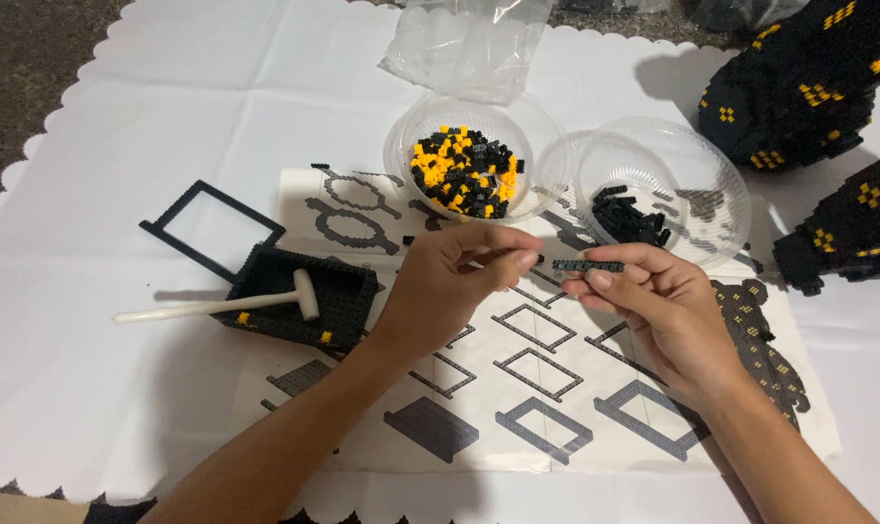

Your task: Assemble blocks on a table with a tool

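- While lying at the far left on the white scallop-edged cloth [119, 116] that is covering the surface, a small white plastic mallet [216, 305] is resting with its head on a black open-topped box of tiny bricks [304, 296], beside a thin black rectangular brick frame [212, 228].
- Under both hands, a printed instruction sheet with grey frame diagrams [517, 388] is lying flat.
- The left hand [449, 281] is curling closed, its fingertips pinching something too small to make out, right next to the strip.
- Behind it, a clear plastic bowl of black and orange bricks [469, 175] is sitting.
- The right hand [653, 301] is gripping a short dark grey strip of joined tiny bricks [587, 265] between thumb and fingers, held level above the sheet.
- That strip is looking light and stiff yet likely to snap apart at its joints; holding it along its long sides seems safest.
- Farther right, a clear bowl of black pieces [682, 184] and large black-and-orange brick-built sections [809, 78] are standing.
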